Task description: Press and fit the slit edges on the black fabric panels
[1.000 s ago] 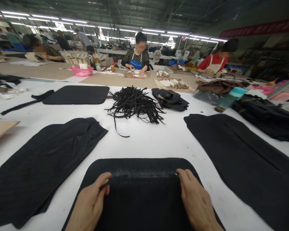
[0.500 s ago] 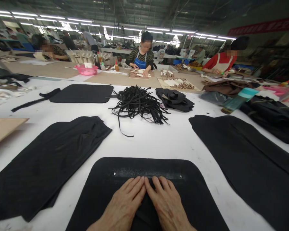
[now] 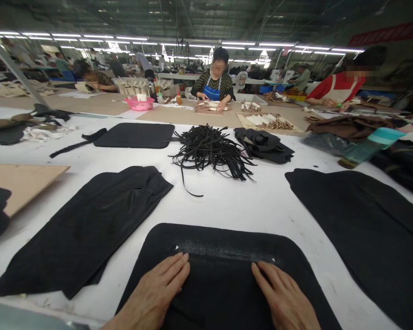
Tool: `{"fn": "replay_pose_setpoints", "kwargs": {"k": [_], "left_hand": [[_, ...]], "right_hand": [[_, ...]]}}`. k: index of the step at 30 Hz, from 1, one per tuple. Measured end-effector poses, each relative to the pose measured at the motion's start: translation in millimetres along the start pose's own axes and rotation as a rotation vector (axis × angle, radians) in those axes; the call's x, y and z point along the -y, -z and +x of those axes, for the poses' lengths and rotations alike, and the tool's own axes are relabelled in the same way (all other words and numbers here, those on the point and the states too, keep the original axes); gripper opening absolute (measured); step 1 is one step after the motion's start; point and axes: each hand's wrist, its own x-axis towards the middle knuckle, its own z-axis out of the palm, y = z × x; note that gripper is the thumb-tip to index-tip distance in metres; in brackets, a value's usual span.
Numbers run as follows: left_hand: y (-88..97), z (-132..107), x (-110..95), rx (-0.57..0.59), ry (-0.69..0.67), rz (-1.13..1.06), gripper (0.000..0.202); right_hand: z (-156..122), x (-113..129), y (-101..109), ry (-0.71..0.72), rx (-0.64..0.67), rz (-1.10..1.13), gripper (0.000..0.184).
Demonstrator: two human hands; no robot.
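Observation:
In front of me a black panel with rounded corners [image 3: 223,236] lies flat on the white table [image 3: 227,201]. A dull, whitish smeared strip runs across its upper part, with a small white triangle at each end. A smooth black piece of fabric [image 3: 220,293] covers the panel below that strip. My left hand [image 3: 161,284] lies flat on this fabric, fingers stretched out close to the left triangle. My right hand [image 3: 282,291] rests on the right side, fingertips near the right triangle. Both hands hold nothing, and a wide gap separates them.
Black fabric pieces lie at left [image 3: 89,224] and right [image 3: 365,220]. Further off are a heap of black strips [image 3: 213,151], a black panel [image 3: 134,135], folded black fabric [image 3: 263,144] and a teal-lidded bottle [image 3: 371,146]. A board [image 3: 30,181] juts in at left. Co-workers sit opposite.
My hands have slid apart from the middle of the fabric, the left one leftward and the right one rightward. The view has turned slightly to the left.

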Motion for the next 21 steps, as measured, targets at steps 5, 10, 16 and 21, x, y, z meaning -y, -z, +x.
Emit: {"fn": "replay_pose_setpoints", "kwargs": {"k": [5, 10, 16, 21], "left_hand": [[0.6, -5.9, 4.5, -0.137, 0.027, 0.088, 0.044], [2.3, -6.1, 11.1, -0.233, 0.035, 0.167, 0.043], [18.6, -3.2, 8.7, -0.286, 0.015, 0.232, 0.035], [30.0, 28.8, -27.1, -0.334, -0.028, 0.115, 0.040]], "right_hand": [[-12.4, -14.6, 4.9, 0.002, 0.030, -0.071, 0.050], [-20.7, -24.4, 5.3, -0.051, 0.049, -0.108, 0.044], [-17.6, -21.0, 21.0, -0.354, 0.037, 0.105, 0.030], [16.5, 29.8, 35.8, -0.283, 0.277, 0.985, 0.040]]}}
